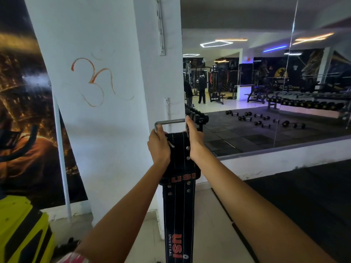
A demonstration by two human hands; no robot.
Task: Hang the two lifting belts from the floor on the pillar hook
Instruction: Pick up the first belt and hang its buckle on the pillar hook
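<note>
A black lifting belt [178, 205] with red lettering and steel rivets hangs down from both my hands in front of the white pillar [106, 118]. Its square steel buckle [169, 122] is raised at the top, close to a white hook strip [166, 109] on the pillar's corner. My left hand [159, 147] grips the belt's top left edge by the buckle. My right hand [194, 140] grips the top right edge, fingers up against the buckle. A second hook strip [160, 27] sits higher up. I see only one belt.
A large wall mirror [266, 82] to the right reflects the gym with dumbbells and a rack. A dark poster [28, 111] covers the left wall. A yellow and black object [22, 230] stands at lower left. Black rubber mats [307, 202] cover the floor at right.
</note>
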